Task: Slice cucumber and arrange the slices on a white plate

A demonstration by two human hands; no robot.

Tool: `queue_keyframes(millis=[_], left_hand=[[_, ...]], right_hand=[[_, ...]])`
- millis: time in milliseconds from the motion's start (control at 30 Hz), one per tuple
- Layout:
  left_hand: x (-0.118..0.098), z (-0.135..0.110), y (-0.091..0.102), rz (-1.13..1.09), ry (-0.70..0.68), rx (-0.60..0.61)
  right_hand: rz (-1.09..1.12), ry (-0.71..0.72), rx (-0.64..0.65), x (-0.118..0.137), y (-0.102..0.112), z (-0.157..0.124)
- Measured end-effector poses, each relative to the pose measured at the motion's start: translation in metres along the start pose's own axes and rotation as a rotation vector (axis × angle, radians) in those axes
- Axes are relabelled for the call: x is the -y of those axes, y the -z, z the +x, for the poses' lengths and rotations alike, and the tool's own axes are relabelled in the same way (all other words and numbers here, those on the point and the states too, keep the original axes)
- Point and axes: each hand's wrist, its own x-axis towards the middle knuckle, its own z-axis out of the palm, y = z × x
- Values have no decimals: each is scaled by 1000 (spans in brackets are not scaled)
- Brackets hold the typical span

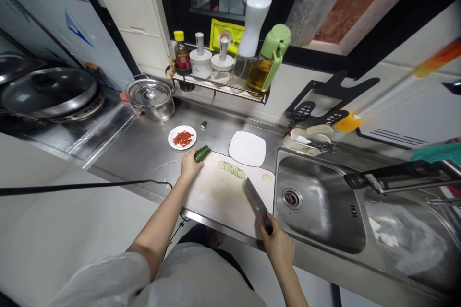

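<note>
At the upper left corner of a pale cutting board (201,196), my left hand (190,165) is closed around a piece of dark green cucumber (202,154). My right hand (277,244) grips the dark handle of a kitchen knife (257,201), its blade slanting up and left over the right part of the board. Between the two hands a row of overlapping cucumber slices (232,170) lies near the board's far edge. One single slice (266,178) rests apart by the right corner. A cut cucumber end (203,124) sits on the steel counter behind.
A small plate of chopped red pieces (183,138) and a white square plate (247,148) stand beyond the board. To the right is a steel sink (324,201). A lidded pot (151,98) stands at left. A rack (223,87) holds an oil bottle (264,69) and jars.
</note>
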Motion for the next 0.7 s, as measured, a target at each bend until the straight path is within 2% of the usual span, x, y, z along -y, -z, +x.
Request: queue_keyframes(millis=[200, 500, 700], left_hand=[[6, 16, -5, 24, 5, 19], [10, 18, -8, 26, 43, 45], [20, 21, -7, -58, 47, 48]], right_hand=[[10, -11, 0, 1, 0, 3], [-4, -7, -11, 4, 2, 3], [1, -20, 13, 10, 5, 2]])
